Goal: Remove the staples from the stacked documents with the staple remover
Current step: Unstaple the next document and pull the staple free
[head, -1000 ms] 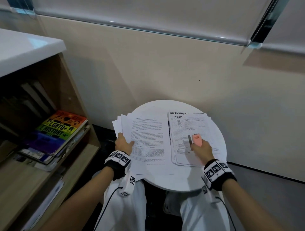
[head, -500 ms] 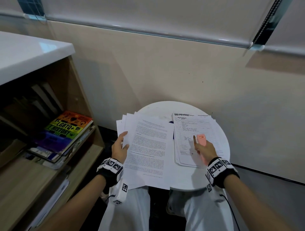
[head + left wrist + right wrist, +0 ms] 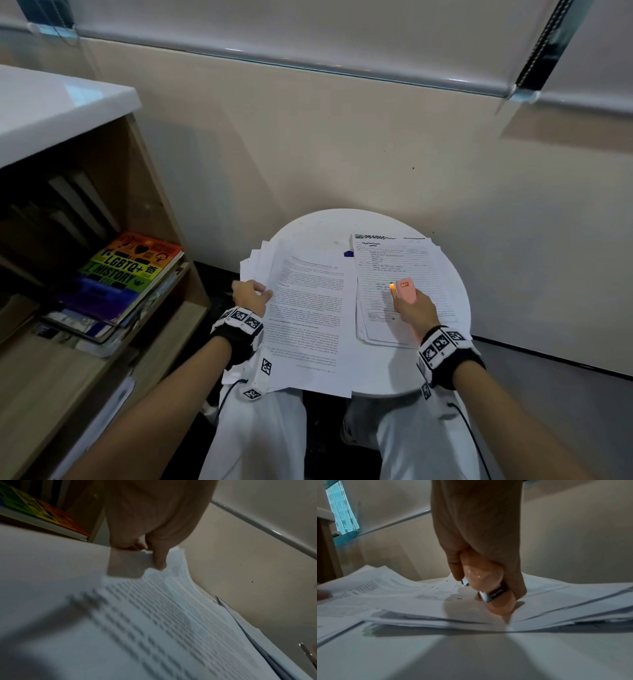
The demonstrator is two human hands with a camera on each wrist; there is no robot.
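Observation:
A small round white table carries two paper stacks. My left hand pinches the left edge of the left stack of printed documents, thumb on top; the stack overhangs the table toward my lap. In the left wrist view the left hand grips several fanned sheets. My right hand holds the pink staple remover upright above the right stack of forms. The right wrist view shows the staple remover gripped in the right hand's fingers, its metal jaws just over the forms.
A wooden bookshelf with a white top stands at the left, holding a rainbow-coloured book and other books. A beige wall is just behind the table. A small blue object peeks out between the stacks. My white-trousered legs are under the table.
The left hand has shifted the left stack toward my lap and now pinches its left edge with the thumb on top. The right hand and staple remover have barely moved.

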